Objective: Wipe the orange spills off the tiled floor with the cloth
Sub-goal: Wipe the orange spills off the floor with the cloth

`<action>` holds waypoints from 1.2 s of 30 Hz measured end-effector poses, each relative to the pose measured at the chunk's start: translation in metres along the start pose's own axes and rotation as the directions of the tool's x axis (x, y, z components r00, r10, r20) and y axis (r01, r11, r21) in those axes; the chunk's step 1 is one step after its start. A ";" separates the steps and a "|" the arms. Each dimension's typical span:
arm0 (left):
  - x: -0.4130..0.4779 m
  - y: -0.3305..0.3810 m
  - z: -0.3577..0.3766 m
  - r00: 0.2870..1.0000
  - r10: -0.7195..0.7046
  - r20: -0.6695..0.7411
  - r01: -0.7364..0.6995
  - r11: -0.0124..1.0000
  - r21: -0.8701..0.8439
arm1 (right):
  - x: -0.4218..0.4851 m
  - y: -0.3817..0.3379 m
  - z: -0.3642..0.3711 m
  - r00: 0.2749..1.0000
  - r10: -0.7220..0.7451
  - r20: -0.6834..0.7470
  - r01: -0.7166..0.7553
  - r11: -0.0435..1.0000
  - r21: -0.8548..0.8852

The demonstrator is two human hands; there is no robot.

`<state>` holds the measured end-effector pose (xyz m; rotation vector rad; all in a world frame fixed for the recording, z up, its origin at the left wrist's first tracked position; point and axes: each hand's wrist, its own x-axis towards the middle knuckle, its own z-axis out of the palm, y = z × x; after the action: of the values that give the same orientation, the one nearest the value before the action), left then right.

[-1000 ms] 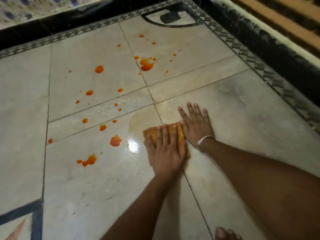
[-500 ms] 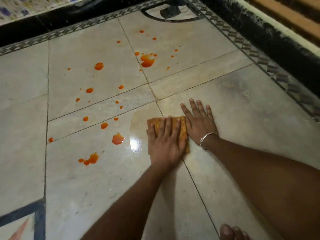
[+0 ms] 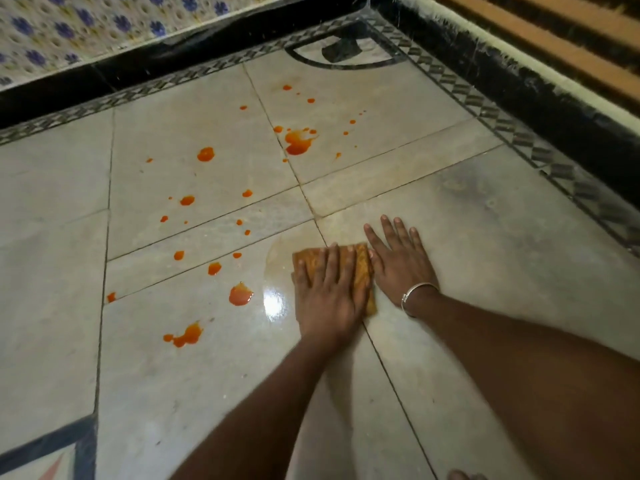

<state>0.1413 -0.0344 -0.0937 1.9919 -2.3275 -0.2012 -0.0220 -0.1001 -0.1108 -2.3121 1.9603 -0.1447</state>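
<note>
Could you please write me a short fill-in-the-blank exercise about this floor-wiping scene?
1. The cloth lies ____ the left hand.
2. The silver bracelet is on the ____ wrist.
3. The spills on the tiles are ____ in colour.
Missing words: under; right; orange.

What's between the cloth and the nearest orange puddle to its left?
Only a wet, glossy smear on the floor, between cloth and puddle; head view.

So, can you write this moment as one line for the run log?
stage: wiping | left hand: pressing flat on cloth | right hand: flat on floor beside cloth | spills: many remain, left of and beyond cloth
</note>
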 end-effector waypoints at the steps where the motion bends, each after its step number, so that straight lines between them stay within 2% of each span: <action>1: 0.012 -0.012 -0.003 1.000 -0.022 -0.008 0.022 1.000 0.015 | 0.000 0.001 0.000 1.000 -0.009 -0.004 0.009 1.000 0.012; 4: 0.012 -0.036 -0.003 0.974 -0.222 -0.039 0.222 0.975 -0.013 | -0.003 0.002 -0.001 0.999 -0.035 -0.009 0.035 0.999 0.028; 7: -0.025 -0.008 0.001 0.948 -0.312 -0.062 0.308 0.949 -0.063 | -0.004 -0.001 -0.001 0.999 -0.047 -0.017 0.048 0.997 0.056; 10: -0.037 0.021 0.009 0.970 -0.239 -0.033 0.238 0.970 -0.051 | -0.001 -0.002 -0.001 0.998 -0.056 -0.015 0.057 0.997 0.055; 14: 0.002 0.001 0.001 0.993 -0.107 0.050 0.108 0.994 -0.013 | -0.005 0.001 -0.001 0.999 -0.053 -0.010 0.054 0.997 0.047; 18: -0.010 -0.026 -0.004 0.975 -0.223 0.005 0.223 0.973 -0.068 | -0.004 -0.002 -0.003 0.999 -0.051 -0.007 0.051 0.997 0.058; 21: -0.056 0.006 -0.003 0.955 -0.296 -0.024 0.293 0.952 -0.084 | -0.005 -0.002 -0.004 0.999 -0.036 -0.015 0.037 0.995 0.097; 24: -0.071 0.038 -0.001 0.985 -0.166 0.037 0.169 0.982 -0.081 | -0.004 -0.002 -0.005 0.999 -0.037 -0.018 0.039 0.994 0.106; 26: -0.054 0.030 -0.008 0.996 -0.055 0.076 0.058 0.998 -0.035 | -0.004 -0.002 -0.004 0.999 -0.029 -0.020 0.031 0.993 0.111; 28: -0.036 0.007 -0.011 0.998 -0.024 0.051 0.024 1.000 0.002 | -0.004 -0.003 -0.003 0.999 -0.029 -0.025 0.032 0.993 0.116; 32: -0.048 -0.031 -0.004 0.967 -0.252 -0.037 0.253 0.968 0.000 | -0.009 -0.007 -0.002 0.999 -0.016 -0.038 0.022 0.991 0.136; 36: -0.086 -0.009 0.005 0.924 -0.380 -0.043 0.379 0.925 -0.040 | -0.012 -0.025 -0.002 0.997 -0.073 -0.040 0.079 0.982 0.172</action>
<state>0.1625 0.0491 -0.0976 2.3843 -1.8736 -0.2023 0.0004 -0.0845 -0.1053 -2.2859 1.7956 -0.3485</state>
